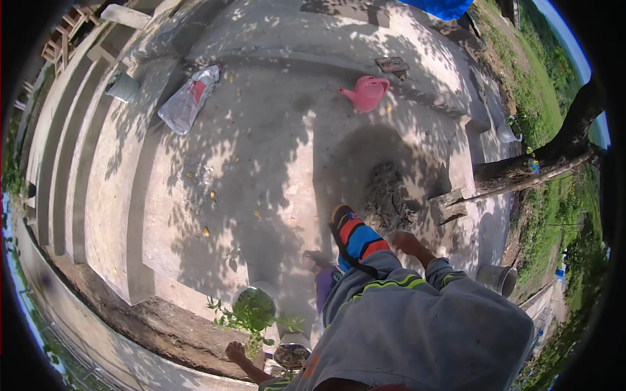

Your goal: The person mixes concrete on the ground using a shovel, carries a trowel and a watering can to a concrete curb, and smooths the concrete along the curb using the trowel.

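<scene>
Head view, the only one supplied. Two bare hands are present. The right hand (407, 243), fingers curled, is positioned at the near edge of one dark grey, lumpy heap of moist-looking material (389, 195); whether it touches the heap or holds anything cannot be determined. The left hand (237, 352) is well apart, at near left, beside the planted pot; its fingers look bent, and its grip cannot be told. The heap, the thing nearest the right hand, lies right of centre on a grey concrete floor (274, 176), with a darker damp-looking patch around its far side.

Round containers: five counted. One light-rimmed pot (266, 286) with a green leafy plant (228, 318) stands at near left; one pale pot with dark contents (293, 339) is just beside it; one grey open-mouthed pot (497, 279) is at near right; one white container (508, 133) is at far right; one grey bucket-shaped container (124, 87) is at far left.

Other items: one pink plastic watering can (368, 94), beyond the heap; one pale sack with a red patch (189, 101), far left; one brown rectangular block (392, 64), beyond the can. One dark tree trunk (554, 156) stands at right.
</scene>
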A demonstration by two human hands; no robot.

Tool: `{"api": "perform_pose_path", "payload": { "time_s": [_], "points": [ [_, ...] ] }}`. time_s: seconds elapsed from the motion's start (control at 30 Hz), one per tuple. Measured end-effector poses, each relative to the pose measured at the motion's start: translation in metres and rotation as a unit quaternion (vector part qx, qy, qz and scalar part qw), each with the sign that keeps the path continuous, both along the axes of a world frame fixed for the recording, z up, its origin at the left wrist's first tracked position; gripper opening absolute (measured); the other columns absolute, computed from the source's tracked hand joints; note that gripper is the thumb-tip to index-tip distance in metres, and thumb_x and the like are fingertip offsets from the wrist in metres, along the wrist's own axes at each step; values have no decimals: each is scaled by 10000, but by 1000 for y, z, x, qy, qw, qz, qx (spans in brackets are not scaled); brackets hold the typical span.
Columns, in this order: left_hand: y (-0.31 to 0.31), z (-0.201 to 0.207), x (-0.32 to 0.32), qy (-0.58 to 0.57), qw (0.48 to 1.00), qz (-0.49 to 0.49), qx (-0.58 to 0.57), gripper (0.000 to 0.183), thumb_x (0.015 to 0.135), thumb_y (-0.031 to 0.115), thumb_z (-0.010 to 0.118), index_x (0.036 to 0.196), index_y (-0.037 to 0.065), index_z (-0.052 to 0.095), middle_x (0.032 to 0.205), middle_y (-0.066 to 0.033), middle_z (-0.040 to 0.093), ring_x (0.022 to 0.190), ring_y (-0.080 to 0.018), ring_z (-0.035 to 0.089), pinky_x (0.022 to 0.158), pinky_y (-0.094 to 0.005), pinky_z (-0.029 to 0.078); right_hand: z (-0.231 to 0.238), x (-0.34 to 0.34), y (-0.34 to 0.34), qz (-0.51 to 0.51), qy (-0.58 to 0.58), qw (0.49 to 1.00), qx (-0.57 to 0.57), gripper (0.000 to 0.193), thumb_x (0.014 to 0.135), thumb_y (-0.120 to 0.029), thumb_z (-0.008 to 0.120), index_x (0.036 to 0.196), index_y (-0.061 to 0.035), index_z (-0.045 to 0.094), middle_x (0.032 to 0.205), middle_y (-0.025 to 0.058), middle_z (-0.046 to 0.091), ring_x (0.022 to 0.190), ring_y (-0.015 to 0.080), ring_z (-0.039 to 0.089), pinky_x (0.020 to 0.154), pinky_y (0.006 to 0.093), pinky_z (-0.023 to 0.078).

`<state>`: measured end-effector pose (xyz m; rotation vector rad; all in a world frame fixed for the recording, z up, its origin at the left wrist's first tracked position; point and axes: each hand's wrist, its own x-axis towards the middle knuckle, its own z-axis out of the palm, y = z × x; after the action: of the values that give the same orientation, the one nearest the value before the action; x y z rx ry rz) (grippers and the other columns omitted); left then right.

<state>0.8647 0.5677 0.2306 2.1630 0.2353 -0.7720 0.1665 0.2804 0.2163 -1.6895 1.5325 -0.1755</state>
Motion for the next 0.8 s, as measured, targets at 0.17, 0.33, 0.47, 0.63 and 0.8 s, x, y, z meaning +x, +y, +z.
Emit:
{"api": "perform_pose_path", "payload": {
  "time_s": [0.17,0.33,0.47,0.63,0.8],
  "points": [
    [-293,85,1,-81,972,-179,-132,263,875,343,473,959,95,495,931,-71,606,888,-209,582,822,-371,450,-42,-24,-20,51,186,972,-136,96,786,-58,526,840,-35,603,790,145,575,710,272,628,637,390,504],
    [-538,48,-198,95,902,-386,-166,380,955,394,368,769,77,464,836,-105,619,846,-198,601,877,-386,458,-61,6,-156,-349,-74,932,55,111,799,-97,531,870,-24,573,775,98,562,697,211,610,607,336,483],
    [-679,-56,-423,272,712,-647,-20,519,875,420,547,1168,-5,491,1163,-134,553,1086,-201,521,855,-353,449,-121,-29,-327,-452,-89,887,24,132,810,-127,511,901,-42,554,769,93,552,672,210,561,626,293,452],
    [-754,-110,-595,112,594,-778,171,1073,679,408,743,1427,100,37,1413,-310,138,1238,-457,336,988,-462,366,-244,-129,-554,-67,262,936,-225,248,796,-122,520,1033,-79,577,1079,170,569,1034,343,528,928,413,405],
    [-833,-115,-602,131,591,-723,333,1159,617,387,780,1425,151,-17,1408,-272,141,1257,-493,253,978,-558,338,-255,-164,-752,-370,70,923,-75,353,812,-184,530,1134,-41,512,1095,185,565,976,302,578,845,378,461]
  ]
}}
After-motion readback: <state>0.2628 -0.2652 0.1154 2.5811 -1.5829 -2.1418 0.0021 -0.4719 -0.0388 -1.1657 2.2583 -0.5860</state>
